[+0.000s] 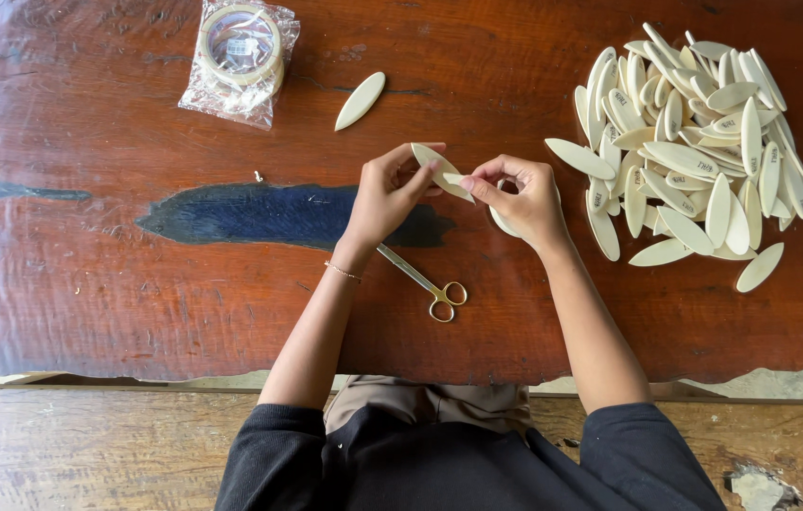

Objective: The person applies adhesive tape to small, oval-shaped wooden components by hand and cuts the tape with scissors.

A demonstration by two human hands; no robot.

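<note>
At the frame's centre, the left hand (384,192) and right hand (520,197) together pinch one pale oval wooden biscuit (440,170), which could slip and drop onto the scissors (423,282) below if either grip loosens.

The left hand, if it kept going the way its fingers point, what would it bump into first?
The left hand points up and to the right, already pinching the pale oval piece. Past that it would most likely meet the right hand's fingers, which grip the same piece. Height above the table is hard to judge.
</note>
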